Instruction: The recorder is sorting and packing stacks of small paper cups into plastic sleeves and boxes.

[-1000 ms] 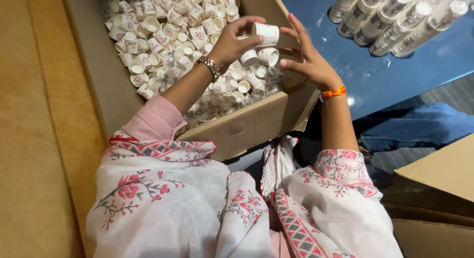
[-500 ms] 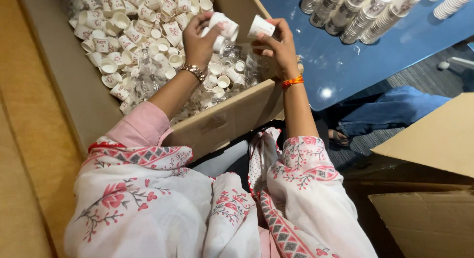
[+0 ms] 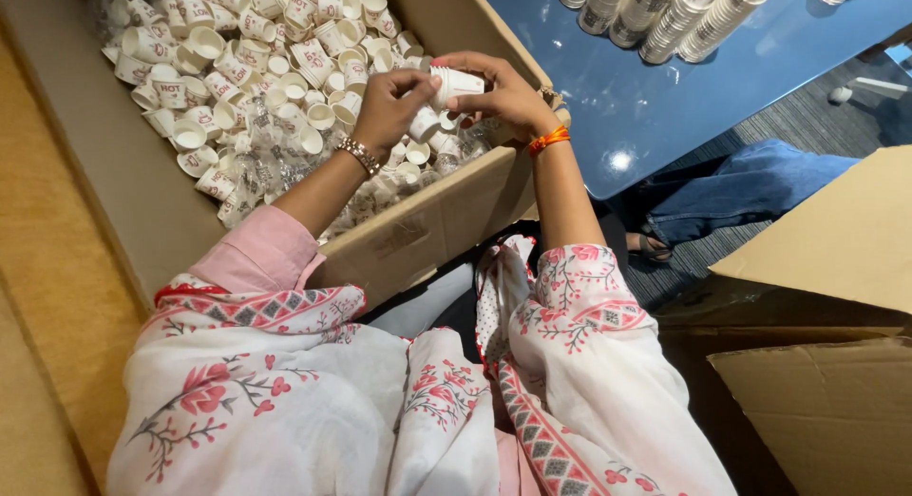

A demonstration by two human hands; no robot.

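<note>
Hands over box's right edge, left hand (image 3: 385, 106) and right hand (image 3: 508, 95) both grasping small cup stack (image 3: 454, 84), loose cups (image 3: 256, 68) filling cardboard box (image 3: 446, 216), blue table (image 3: 684, 97) right, stacked cups (image 3: 679, 16) far.

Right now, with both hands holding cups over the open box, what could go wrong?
1. The small stack of cups is pinched only at fingertips by the left hand and right hand; a loose grip could drop it among the loose cups, undoing the nesting.
2. The hands work above the cardboard box wall beside the blue table; a slipped cup might fall outside.
3. Crumpled clear plastic among the cups could snag fingers.
</note>
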